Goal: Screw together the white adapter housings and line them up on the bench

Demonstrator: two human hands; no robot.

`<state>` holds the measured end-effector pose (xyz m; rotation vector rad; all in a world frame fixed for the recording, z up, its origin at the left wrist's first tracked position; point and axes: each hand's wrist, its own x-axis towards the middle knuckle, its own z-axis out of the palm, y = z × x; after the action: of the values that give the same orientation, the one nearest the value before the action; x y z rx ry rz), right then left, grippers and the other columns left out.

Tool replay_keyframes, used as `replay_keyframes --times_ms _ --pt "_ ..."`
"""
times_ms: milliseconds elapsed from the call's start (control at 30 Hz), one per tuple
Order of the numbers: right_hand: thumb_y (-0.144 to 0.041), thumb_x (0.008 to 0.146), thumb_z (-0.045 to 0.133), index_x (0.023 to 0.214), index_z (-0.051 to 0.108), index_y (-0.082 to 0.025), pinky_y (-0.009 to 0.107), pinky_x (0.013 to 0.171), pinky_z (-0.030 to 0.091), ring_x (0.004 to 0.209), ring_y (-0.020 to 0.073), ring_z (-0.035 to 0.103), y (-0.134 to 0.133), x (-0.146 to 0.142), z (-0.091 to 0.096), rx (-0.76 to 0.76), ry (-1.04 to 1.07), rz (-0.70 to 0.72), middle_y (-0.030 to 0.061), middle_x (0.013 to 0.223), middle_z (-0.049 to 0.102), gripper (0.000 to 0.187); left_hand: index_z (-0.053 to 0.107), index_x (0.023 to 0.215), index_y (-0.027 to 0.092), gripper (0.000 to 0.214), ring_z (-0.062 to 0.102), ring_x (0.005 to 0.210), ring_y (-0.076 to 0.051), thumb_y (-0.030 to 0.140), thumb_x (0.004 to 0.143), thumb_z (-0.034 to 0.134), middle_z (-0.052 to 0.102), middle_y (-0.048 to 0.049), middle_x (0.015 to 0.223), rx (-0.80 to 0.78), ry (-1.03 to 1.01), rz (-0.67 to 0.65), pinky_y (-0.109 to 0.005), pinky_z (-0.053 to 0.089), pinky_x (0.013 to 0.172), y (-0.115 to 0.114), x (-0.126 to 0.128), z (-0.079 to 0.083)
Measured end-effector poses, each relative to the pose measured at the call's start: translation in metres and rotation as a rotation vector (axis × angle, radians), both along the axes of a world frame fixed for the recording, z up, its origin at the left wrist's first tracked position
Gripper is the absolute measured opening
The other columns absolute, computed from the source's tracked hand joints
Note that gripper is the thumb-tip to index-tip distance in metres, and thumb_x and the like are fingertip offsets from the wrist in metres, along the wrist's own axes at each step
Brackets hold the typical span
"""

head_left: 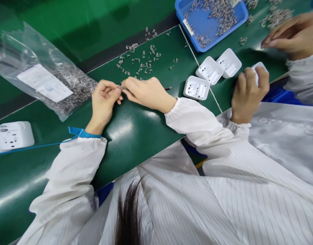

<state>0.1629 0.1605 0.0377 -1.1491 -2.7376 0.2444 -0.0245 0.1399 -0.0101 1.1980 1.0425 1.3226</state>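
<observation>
Small metal springs (122, 88) are pinched between the fingertips of both my hands, just above the green bench. My left hand (102, 102), with a blue strap (87, 133) round its wrist, grips them from the left. From the other side my right hand (148, 92) closes thumb and fingers on them, partly hiding them. Beyond my hands lie several loose torsion springs (147, 65). A thin dark-tipped tool (168, 88) shows behind my right hand, mostly covered.
At left stand a clear bag of springs (80, 85) and white plastic housings (17, 136). Three open white housings (196, 88) sit right of my hands. Behind them is a blue tray (201, 47) of metal parts. A co-worker's hands (248, 92) work at the right, one holding a white housing.
</observation>
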Motion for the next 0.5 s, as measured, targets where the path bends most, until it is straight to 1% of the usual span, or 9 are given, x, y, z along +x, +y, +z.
replay_keyframes --times_ms 67,167,300,367,500 --pt "-0.034 0.107 0.006 0.127 0.054 -0.015 0.03 0.078 0.041 0.099 0.0185 0.062 0.0015 0.0015 -0.0004 -0.016 0.017 -0.006 0.0102 0.119 0.062 0.056 0.062 0.086 0.024 0.035 0.06 0.06 -0.009 0.047 0.076 0.086 0.064 -0.0003 0.082 0.023 0.024 0.015 -0.018 0.048 0.049 -0.0005 0.0 -0.002" --pt "-0.042 0.107 0.003 0.127 0.056 -0.018 0.031 0.073 0.039 0.097 0.0189 0.062 0.004 0.0039 -0.0004 -0.039 0.024 -0.008 0.0091 0.121 0.064 0.062 0.062 0.088 0.025 0.032 0.059 0.06 -0.01 0.048 0.08 0.082 0.064 -0.0013 0.084 0.049 0.063 -0.005 -0.02 0.047 0.048 -0.0008 -0.0014 -0.0047" --pt "-0.047 0.108 0.01 0.129 0.056 -0.017 0.031 0.071 0.037 0.098 0.02 0.062 0.0049 0.0059 0.0007 -0.043 0.012 -0.008 0.0092 0.124 0.065 0.059 0.063 0.089 0.025 0.033 0.058 0.058 -0.01 0.05 0.081 0.081 0.062 -0.0011 0.08 0.038 0.069 -0.03 -0.02 0.045 0.047 0.0 -0.0031 -0.0051" --pt "-0.05 0.108 0.01 0.127 0.057 -0.017 0.031 0.07 0.037 0.098 0.0201 0.063 0.005 0.0068 0.0001 -0.044 0.015 -0.006 0.0087 0.123 0.065 0.06 0.063 0.088 0.024 0.034 0.057 0.057 -0.009 0.051 0.08 0.082 0.061 -0.0008 0.079 0.026 0.067 -0.046 -0.019 0.044 0.046 0.0004 -0.003 -0.004" --pt "-0.053 0.107 0.012 0.126 0.059 -0.019 0.031 0.074 0.037 0.1 0.0191 0.061 0.007 0.0087 -0.0044 -0.086 0.101 -0.007 0.0087 0.123 0.066 0.061 0.066 0.087 0.023 0.033 0.059 0.057 -0.009 0.05 0.078 0.084 0.061 -0.0009 0.076 0.017 0.054 -0.081 -0.019 0.046 0.048 0.0002 -0.0026 -0.0021"
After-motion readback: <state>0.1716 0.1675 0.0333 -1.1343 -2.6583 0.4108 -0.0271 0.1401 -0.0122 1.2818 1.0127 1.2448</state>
